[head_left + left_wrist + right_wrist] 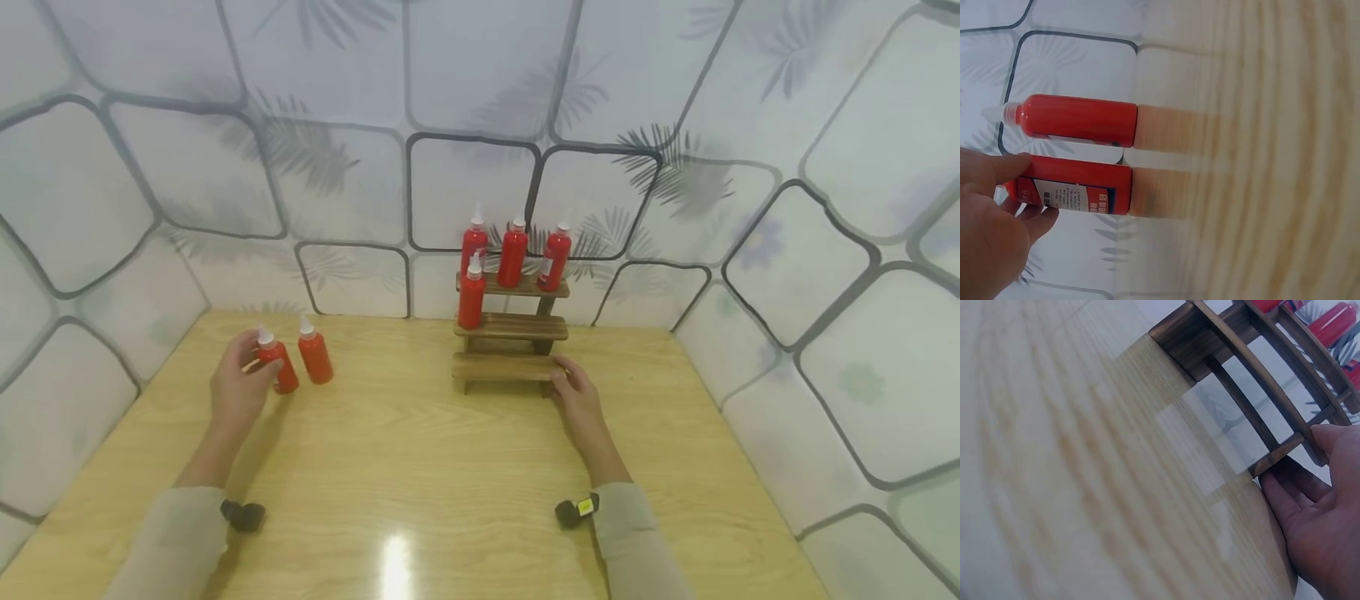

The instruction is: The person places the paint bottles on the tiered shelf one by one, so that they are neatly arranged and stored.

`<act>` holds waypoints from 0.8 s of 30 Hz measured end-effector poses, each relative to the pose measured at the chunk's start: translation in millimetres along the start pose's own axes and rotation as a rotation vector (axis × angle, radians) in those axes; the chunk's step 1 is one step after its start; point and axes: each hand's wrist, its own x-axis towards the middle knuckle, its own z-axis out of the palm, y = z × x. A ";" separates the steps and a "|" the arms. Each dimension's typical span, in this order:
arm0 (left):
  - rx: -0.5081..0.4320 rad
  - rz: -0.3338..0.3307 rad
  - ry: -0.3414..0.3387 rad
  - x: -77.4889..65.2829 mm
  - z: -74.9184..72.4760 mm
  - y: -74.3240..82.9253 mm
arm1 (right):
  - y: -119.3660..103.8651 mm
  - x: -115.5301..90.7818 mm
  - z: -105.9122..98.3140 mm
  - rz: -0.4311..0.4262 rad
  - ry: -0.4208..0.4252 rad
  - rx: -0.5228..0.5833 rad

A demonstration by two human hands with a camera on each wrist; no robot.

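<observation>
Red Bottle [283,377] in Left Hand's [242,387] Grip, Wooden Stand [506,366] in Right

The red bottle stands on the table [397,467], held near its top between the left hand's thumb and curled fingers. Just to that hand's right is a second bottle [317,358], apart from the first. Farther right, the right hand [581,404] pinches the right end of the stand's lowest step between thumb and fingers. Beyond that hand and to its left, a single bottle [471,304] occupies the middle step; three bottles [513,258] line the top.
</observation>
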 end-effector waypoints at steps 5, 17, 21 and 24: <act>0.010 -0.019 0.087 -2.0 -4.9 2.1 | -2.2 -0.8 1.9 0.006 -0.007 0.001; -0.134 0.096 0.134 -15.6 -4.3 19.2 | -2.9 -1.8 1.4 0.007 -0.001 -0.017; -0.168 0.149 0.094 -22.9 2.1 31.9 | -1.2 -1.3 0.4 0.002 -0.007 -0.024; -0.169 0.187 0.047 -26.6 9.4 40.7 | -0.7 -0.9 0.0 0.000 -0.012 -0.029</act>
